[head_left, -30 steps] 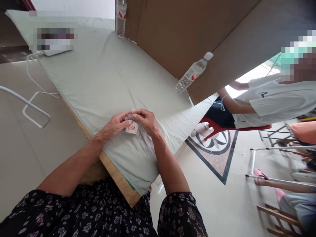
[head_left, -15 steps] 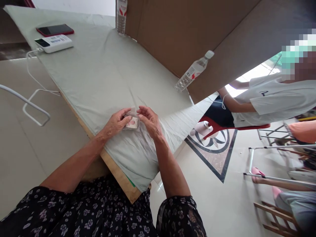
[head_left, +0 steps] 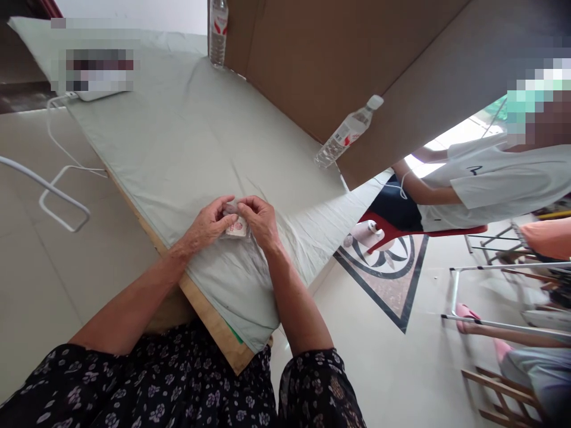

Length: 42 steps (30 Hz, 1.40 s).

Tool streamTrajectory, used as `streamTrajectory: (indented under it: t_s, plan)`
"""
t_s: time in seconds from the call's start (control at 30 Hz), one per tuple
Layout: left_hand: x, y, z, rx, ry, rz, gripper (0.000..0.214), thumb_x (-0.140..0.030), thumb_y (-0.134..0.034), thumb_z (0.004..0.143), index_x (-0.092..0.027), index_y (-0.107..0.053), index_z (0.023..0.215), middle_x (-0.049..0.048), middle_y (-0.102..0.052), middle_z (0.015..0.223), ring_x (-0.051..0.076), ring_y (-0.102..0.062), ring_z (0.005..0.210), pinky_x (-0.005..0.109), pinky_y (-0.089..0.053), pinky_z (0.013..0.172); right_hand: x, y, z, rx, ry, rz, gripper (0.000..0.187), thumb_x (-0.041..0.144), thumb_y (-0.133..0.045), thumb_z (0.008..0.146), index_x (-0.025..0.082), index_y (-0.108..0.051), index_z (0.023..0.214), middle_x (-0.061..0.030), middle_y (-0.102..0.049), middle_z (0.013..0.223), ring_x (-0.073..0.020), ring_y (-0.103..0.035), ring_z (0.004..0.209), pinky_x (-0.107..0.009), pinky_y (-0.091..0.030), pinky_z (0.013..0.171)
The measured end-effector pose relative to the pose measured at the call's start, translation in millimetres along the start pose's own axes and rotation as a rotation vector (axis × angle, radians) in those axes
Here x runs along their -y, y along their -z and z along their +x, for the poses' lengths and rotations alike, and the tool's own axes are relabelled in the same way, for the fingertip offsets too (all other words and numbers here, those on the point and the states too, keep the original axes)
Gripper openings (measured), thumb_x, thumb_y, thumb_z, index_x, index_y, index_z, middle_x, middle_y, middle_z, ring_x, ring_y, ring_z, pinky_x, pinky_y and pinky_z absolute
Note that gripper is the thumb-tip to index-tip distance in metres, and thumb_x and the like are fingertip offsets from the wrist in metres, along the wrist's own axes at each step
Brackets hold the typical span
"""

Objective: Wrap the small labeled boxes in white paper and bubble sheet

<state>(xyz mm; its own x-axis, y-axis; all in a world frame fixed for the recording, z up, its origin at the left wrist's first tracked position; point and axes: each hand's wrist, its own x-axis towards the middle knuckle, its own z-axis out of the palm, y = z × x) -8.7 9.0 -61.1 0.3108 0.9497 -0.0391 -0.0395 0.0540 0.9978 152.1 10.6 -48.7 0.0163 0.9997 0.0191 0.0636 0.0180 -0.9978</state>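
Pinching a packet [head_left: 236, 228], my left hand [head_left: 207, 225] and right hand [head_left: 260, 222] both curl tight around it on the tabletop [head_left: 178, 148].

Both forearms are bare and stretch forward, angling in toward each other. Left hand [head_left: 206, 224] is knuckles up, fingers curled, thumb and index tips pinched. Right hand [head_left: 262, 221] is curled the same way, fingertips [head_left: 243, 206] bent in toward the left. The hands meet tip to tip, wrists apart and low.
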Motion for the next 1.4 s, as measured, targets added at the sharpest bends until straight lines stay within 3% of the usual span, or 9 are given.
streamTrajectory:
  t_s: [0.2, 0.33, 0.47, 0.6, 0.73, 0.83, 0.97, 1.13, 1.4]
  plan:
    - [-1.1, 1.6, -0.5, 0.000, -0.035, 0.094, 0.066, -0.045, -0.067, 0.086, -0.011, -0.057, 0.141, 0.0064, -0.068, 0.103, 0.017, -0.065, 0.086, 0.028, -0.052, 0.074, 2.0, -0.2, -8.8, -0.049, 0.065, -0.089, 0.016, 0.038, -0.062, 0.083, 0.022, -0.064, 0.082, 0.0032, -0.062, 0.077, -0.0131, -0.056, 0.075, -0.028, -0.049, 0.076]
    - [3.7, -2.0, -0.8, -0.083, -0.112, 0.271, 0.055, -0.045, -0.053, 0.096, -0.011, -0.060, 0.139, 0.0077, -0.070, 0.103, 0.017, -0.063, 0.083, 0.031, -0.053, 0.077, -4.1, 0.1, -11.7, -0.054, 0.143, -0.213, 0.016, 0.038, -0.059, 0.085, 0.023, -0.064, 0.084, 0.0006, -0.065, 0.085, -0.0152, -0.059, 0.082, -0.029, -0.050, 0.079]
    - [11.0, -7.2, -1.1, -0.175, -0.200, 0.398, 0.050, -0.039, -0.043, 0.101, -0.012, -0.059, 0.140, 0.0096, -0.072, 0.107, 0.019, -0.065, 0.089, 0.034, -0.054, 0.087, -9.1, -0.7, -15.4, -0.022, 0.230, -0.322, 0.013, 0.033, -0.055, 0.088, 0.024, -0.065, 0.089, -0.0013, -0.068, 0.093, -0.0165, -0.063, 0.089, -0.030, -0.052, 0.080]
    - [14.9, -8.8, -1.0, -0.187, -0.216, 0.395, 0.047, -0.037, -0.040, 0.103, -0.013, -0.057, 0.140, 0.0101, -0.073, 0.109, 0.018, -0.065, 0.088, 0.034, -0.053, 0.090, -6.7, 3.7, -23.1, 0.047, 0.355, -0.448, 0.015, 0.025, -0.053, 0.093, 0.024, -0.068, 0.095, -0.0041, -0.069, 0.101, -0.0170, -0.066, 0.093, -0.031, -0.053, 0.083]
    - [12.8, -8.6, -0.8, -0.175, -0.210, 0.359, 0.046, -0.037, -0.040, 0.102, -0.013, -0.059, 0.137, 0.0088, -0.073, 0.107, 0.017, -0.064, 0.084, 0.033, -0.053, 0.088, 0.2, 13.2, -33.4, 0.129, 0.471, -0.667, 0.022, 0.025, -0.050, 0.101, 0.025, -0.071, 0.101, -0.0073, -0.070, 0.111, -0.0185, -0.065, 0.106, -0.033, -0.053, 0.093]
    - [7.4, -7.7, -1.4, -0.165, -0.171, 0.299, 0.045, -0.039, -0.044, 0.100, -0.014, -0.060, 0.134, 0.0082, -0.073, 0.107, 0.017, -0.063, 0.082, 0.032, -0.053, 0.084, 4.9, 20.2, -40.7, 0.186, 0.566, -0.853, 0.020, 0.034, -0.055, 0.103, 0.025, -0.073, 0.109, -0.0102, -0.069, 0.128, -0.0237, -0.061, 0.123, -0.040, -0.049, 0.106]
    - [1.1, -4.4, -3.8, -0.138, -0.069, 0.141, 0.050, -0.044, -0.052, 0.095, -0.014, -0.061, 0.134, 0.0078, -0.071, 0.109, 0.015, -0.062, 0.080, 0.030, -0.051, 0.075, 5.9, 23.7, -47.5, 0.151, 0.605, -1.023, 0.023, 0.039, -0.056, 0.105, 0.027, -0.073, 0.115, -0.0102, -0.062, 0.146, -0.0286, -0.052, 0.139, -0.046, -0.044, 0.112]
    - [2.5, -0.8, -6.0, -0.097, -0.094, 0.124, 0.056, -0.033, -0.063, 0.078, -0.016, -0.061, 0.132, 0.0087, -0.070, 0.117, 0.019, -0.065, 0.095, 0.032, -0.053, 0.083, -2.2, 20.0, -49.6, 0.094, 0.584, -1.056, 0.026, 0.039, -0.056, 0.105, 0.032, -0.072, 0.125, -0.0078, -0.059, 0.151, -0.0288, -0.049, 0.143, -0.048, -0.041, 0.115]
    - [5.7, -1.8, -8.8, -0.099, -0.136, 0.233, 0.060, -0.035, -0.060, 0.083, -0.013, -0.058, 0.140, 0.0136, -0.069, 0.125, 0.022, -0.066, 0.104, 0.039, -0.053, 0.096, -18.5, 12.2, -50.3, -0.026, 0.594, -1.038, 0.027, 0.040, -0.056, 0.105, 0.032, -0.074, 0.124, -0.0085, -0.063, 0.147, -0.0288, -0.052, 0.142, -0.046, -0.041, 0.115]
